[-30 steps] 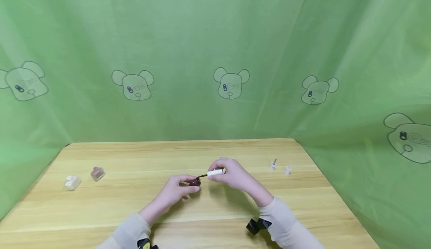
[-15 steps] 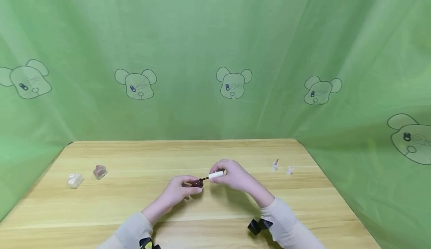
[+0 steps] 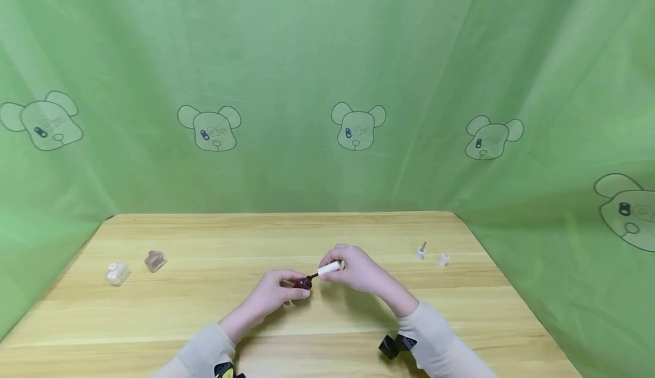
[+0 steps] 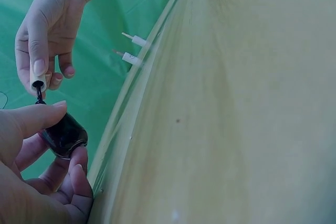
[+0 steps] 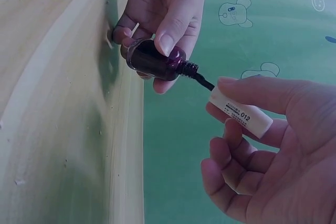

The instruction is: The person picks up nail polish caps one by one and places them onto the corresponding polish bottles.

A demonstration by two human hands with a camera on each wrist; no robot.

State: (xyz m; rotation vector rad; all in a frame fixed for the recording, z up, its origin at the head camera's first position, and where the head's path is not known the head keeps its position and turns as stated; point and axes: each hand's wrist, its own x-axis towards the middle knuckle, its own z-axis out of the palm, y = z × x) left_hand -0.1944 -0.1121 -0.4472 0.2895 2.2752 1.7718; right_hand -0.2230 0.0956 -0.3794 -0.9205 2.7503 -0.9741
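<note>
My left hand (image 3: 273, 294) holds a dark red nail polish bottle (image 5: 155, 60) between thumb and fingers, tilted with its threaded neck toward the right. In my right hand (image 3: 354, 267) the white nail polish cap (image 5: 240, 111), printed 012, is pinched between thumb and fingers. From the cap runs a dark, polish-coated brush stem (image 5: 203, 81), its far end inside the bottle's neck. A gap of bare stem shows between cap and neck. Both hands are over the middle of the table (image 3: 215, 310). The left wrist view shows the bottle (image 4: 64, 136) nearly black.
At the left of the table stand a clear bottle (image 3: 118, 274) and a pinkish bottle (image 3: 155, 261), both uncapped. Two white caps (image 3: 421, 252) with brushes pointing up stand at the right. A green curtain (image 3: 286, 167) closes off the back and sides.
The brush has gone from the bottle's mouth into its neck, and the cap now tilts more toward the bottle. The whole scene has shifted slightly right in view.
</note>
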